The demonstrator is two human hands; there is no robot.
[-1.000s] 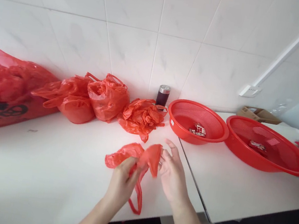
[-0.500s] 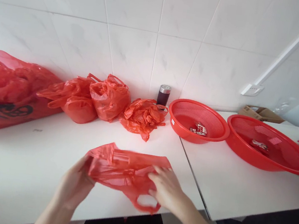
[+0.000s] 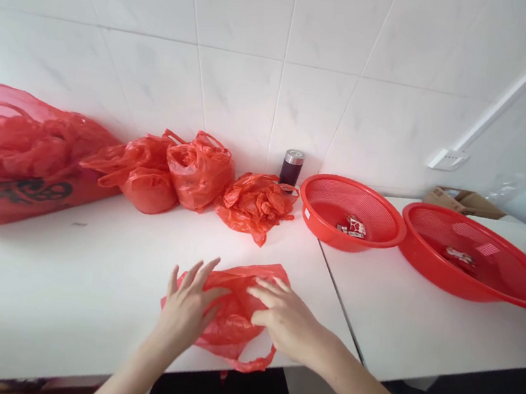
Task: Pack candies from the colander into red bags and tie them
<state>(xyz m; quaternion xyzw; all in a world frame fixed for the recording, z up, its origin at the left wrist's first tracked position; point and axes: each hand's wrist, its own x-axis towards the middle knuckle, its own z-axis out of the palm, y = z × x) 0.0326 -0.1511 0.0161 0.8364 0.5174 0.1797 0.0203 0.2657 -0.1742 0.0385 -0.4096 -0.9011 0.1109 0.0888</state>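
Note:
A thin red plastic bag (image 3: 233, 327) lies crumpled near the table's front edge, with a looped handle at its front. Over its left side is my left hand (image 3: 187, 307), fingers spread and the thumb reaching across the plastic. My right hand (image 3: 282, 315) rests on the bag's right side, fingers stretched out and a gap between thumb and forefinger. Neither hand visibly grips the plastic. What lies under the fingertips is hidden.
Along the wall stand a large red bag (image 3: 25, 168), two filled red bags (image 3: 148, 190) (image 3: 200, 171), a heap of red bags (image 3: 257, 203) and a dark tumbler (image 3: 290, 171). To the right are two red baskets (image 3: 312, 227) (image 3: 431, 262) holding small packets, and a cardboard box (image 3: 462, 202).
My left hand has let go of the bag's left edge and moved right, onto its top, with fingers spread. The bag now lies lower and narrower. My right hand stays at its right side.

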